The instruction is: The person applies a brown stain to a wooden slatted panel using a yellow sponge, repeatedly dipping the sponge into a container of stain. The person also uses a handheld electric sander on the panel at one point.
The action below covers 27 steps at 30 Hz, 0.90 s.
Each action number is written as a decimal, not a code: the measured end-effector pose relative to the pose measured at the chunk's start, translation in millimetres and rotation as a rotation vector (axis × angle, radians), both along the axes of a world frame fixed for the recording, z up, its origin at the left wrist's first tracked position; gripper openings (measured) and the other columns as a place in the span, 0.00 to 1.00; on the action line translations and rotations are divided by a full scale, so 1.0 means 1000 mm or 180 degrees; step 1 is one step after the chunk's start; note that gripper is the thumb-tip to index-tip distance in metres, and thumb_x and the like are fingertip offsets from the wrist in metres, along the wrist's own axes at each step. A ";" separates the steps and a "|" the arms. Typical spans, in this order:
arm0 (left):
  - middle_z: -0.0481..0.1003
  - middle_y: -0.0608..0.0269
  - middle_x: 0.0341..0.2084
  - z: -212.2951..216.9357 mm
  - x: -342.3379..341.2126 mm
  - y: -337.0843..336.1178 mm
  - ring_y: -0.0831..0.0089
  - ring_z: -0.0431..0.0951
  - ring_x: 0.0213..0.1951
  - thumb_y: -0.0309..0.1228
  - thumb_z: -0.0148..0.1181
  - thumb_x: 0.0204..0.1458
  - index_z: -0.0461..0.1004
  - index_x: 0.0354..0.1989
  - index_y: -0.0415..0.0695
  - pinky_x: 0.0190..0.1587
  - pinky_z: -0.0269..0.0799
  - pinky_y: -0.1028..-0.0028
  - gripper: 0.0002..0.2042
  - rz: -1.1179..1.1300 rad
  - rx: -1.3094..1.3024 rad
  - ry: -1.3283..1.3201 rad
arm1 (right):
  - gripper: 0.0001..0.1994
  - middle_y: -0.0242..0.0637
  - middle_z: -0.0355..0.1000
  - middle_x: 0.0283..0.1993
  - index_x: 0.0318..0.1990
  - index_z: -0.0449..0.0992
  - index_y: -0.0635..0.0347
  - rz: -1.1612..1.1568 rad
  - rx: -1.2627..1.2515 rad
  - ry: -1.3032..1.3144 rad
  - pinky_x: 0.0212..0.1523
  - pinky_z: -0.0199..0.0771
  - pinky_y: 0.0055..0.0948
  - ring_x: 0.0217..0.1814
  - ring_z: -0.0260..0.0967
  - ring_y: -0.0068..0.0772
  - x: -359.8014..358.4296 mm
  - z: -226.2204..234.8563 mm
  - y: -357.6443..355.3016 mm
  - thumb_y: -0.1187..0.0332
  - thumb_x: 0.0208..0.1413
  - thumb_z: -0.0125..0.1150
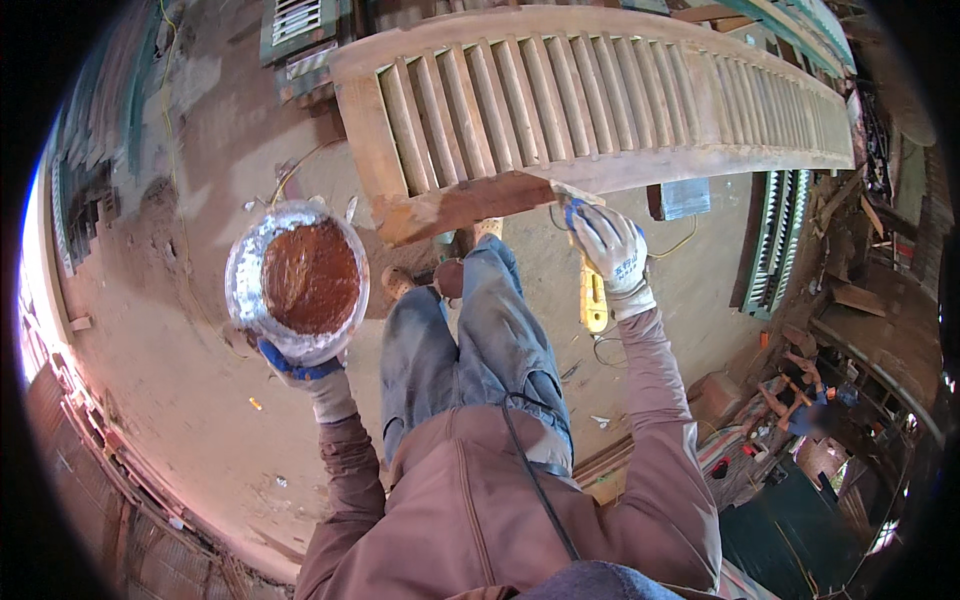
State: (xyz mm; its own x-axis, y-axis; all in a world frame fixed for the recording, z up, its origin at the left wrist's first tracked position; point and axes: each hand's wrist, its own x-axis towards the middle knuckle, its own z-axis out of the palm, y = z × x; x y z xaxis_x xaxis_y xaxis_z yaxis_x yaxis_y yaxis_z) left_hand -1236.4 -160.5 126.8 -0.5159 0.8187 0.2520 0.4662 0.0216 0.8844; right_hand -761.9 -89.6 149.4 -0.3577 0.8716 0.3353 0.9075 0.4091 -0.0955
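My left hand [318, 388], in a white glove with blue on it, is closed on the near rim of a round metal bowl [242, 285]. Smooth reddish-brown paste [312, 278] lies inside the bowl. Gloved as well, my right hand [612, 245] grips a putty knife [592, 300] with a yellow handle; its blade end is at the near edge of a wooden louvred shutter [362, 150]. Along that edge, left of the blade, runs a darker reddish-brown stretch [465, 208]. The shutter spans the area in front of my knees, its slats bare wood.
A blue-grey block [684, 200] sits below the shutter's right part. Green louvred shutters [778, 245] stand at the right, and more green panels [110, 150] lean at the far left. Another person [800, 405] is at the lower right among clutter. A thin cable crosses the floor [200, 390].
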 end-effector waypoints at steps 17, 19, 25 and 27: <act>0.59 0.54 0.68 0.051 0.043 0.013 0.57 0.61 0.67 0.45 0.44 0.66 0.57 0.70 0.44 0.69 0.59 0.52 0.27 0.0094 0.0105 0.0209 | 0.15 0.30 0.76 0.55 0.47 0.80 0.46 0.0592 -0.0652 0.0507 0.57 0.69 0.43 0.59 0.71 0.34 -0.082 0.012 -0.012 0.59 0.51 0.62; 0.58 0.54 0.69 0.060 0.043 0.014 0.58 0.61 0.67 0.43 0.44 0.67 0.57 0.70 0.43 0.69 0.60 0.53 0.27 -0.0037 0.0019 0.0281 | 0.14 0.29 0.76 0.54 0.46 0.80 0.47 0.0709 -0.0911 0.0640 0.56 0.70 0.43 0.58 0.72 0.33 -0.080 0.019 -0.026 0.59 0.52 0.62; 0.59 0.56 0.68 0.047 0.040 0.017 0.59 0.62 0.67 0.44 0.43 0.67 0.59 0.69 0.43 0.70 0.59 0.54 0.26 0.0250 0.0239 -0.0003 | 0.13 0.26 0.77 0.50 0.43 0.80 0.45 0.0491 -0.0840 0.0686 0.53 0.72 0.39 0.54 0.73 0.31 -0.066 0.013 -0.081 0.60 0.48 0.66; 0.60 0.57 0.68 0.045 0.036 0.016 0.59 0.62 0.67 0.45 0.44 0.67 0.59 0.69 0.44 0.70 0.57 0.54 0.27 0.0137 0.0158 0.0350 | 0.15 0.26 0.77 0.52 0.43 0.80 0.45 0.0199 -0.0553 0.0559 0.54 0.71 0.39 0.54 0.73 0.32 -0.068 0.006 -0.087 0.60 0.46 0.68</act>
State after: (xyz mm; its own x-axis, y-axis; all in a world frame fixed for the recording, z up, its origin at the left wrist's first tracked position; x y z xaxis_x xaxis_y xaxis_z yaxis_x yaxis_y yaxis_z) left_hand -1200.8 -144.5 171.4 -0.5174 0.7815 0.3486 0.5601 0.0013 0.8284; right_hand -830.1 -176.2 155.1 -0.3622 0.8996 0.2441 0.8442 0.4276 -0.3232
